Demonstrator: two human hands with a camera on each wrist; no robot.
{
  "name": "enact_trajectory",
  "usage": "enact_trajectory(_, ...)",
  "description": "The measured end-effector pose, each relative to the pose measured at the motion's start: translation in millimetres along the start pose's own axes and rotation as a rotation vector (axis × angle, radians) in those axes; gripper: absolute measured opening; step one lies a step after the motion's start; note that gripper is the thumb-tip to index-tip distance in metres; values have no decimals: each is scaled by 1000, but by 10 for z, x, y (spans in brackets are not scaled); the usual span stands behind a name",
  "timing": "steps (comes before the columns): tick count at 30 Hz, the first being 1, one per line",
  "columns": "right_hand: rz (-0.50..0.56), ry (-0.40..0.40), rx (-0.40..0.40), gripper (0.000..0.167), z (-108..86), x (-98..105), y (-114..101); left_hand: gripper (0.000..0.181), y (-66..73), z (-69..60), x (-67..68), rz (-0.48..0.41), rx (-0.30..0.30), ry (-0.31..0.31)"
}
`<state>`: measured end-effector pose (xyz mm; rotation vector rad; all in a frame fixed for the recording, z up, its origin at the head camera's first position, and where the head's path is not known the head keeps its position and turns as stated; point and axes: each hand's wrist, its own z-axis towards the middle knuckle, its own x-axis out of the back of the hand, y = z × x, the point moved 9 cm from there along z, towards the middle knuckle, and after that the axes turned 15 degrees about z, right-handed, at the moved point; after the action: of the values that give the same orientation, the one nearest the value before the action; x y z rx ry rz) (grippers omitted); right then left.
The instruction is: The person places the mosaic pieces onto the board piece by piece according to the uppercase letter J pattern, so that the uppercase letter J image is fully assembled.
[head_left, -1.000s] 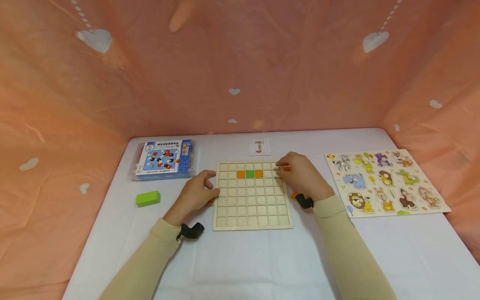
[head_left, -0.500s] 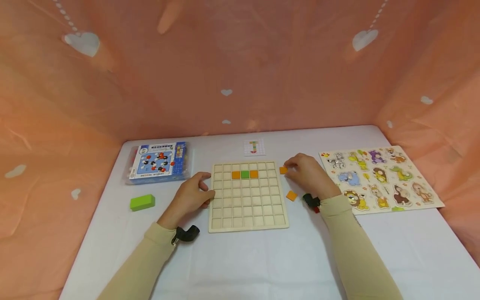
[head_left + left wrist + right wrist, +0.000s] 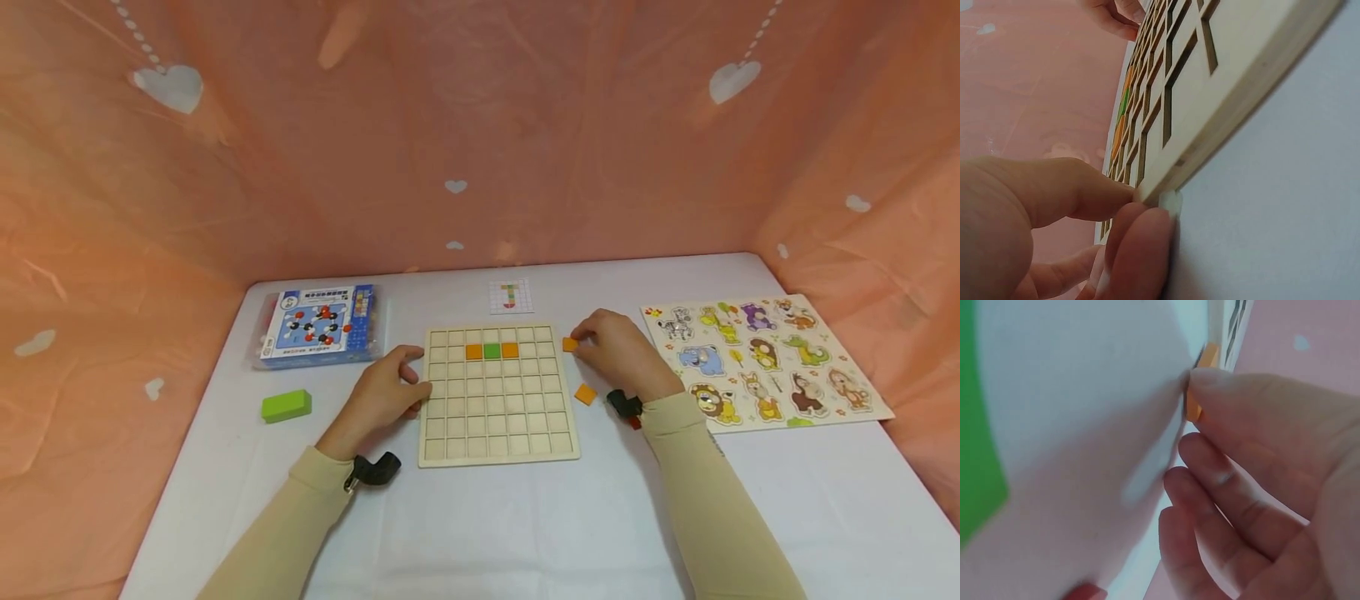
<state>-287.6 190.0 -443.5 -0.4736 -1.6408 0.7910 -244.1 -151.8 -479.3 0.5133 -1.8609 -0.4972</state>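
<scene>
In my head view the orange tile [image 3: 570, 344] lies on the desk [image 3: 480, 525] just beside the upper right edge of the wooden grid board [image 3: 497, 427]. The right hand [image 3: 621, 354] is on it: through the right wrist camera I see the thumb touching the tile and the other fingers bent below, but I cannot tell whether they pinch it. The left hand [image 3: 381, 392] grips the board's left edge between thumb and fingers. In the second row from the far side I count an orange square [image 3: 474, 352], a green square [image 3: 491, 351] and another orange square [image 3: 510, 350], side by side. A loose orange piece [image 3: 586, 394] lies near the right wrist, and a red piece [image 3: 634, 422] shows partly beneath it. Beyond the board I make out a patterned card [image 3: 511, 297]; further out are an animal puzzle [image 3: 776, 362] on the right, and a blue box [image 3: 318, 325] and green block [image 3: 287, 406] on the left.
</scene>
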Motion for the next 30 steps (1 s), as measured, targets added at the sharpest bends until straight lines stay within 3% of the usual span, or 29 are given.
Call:
enact_trajectory(9, 27, 11, -17, 24, -28, 10, -70, 65, 2, -24, 7, -18, -2, -5)
enact_trajectory(15, 50, -36, 6, 26, -13, -150, -265, 64, -15, -32, 24, -20, 5, 2)
enact_trajectory(30, -43, -135, 212, 19, 18, -724, -872, 63, -9, -23, -9, -42, -6, 4)
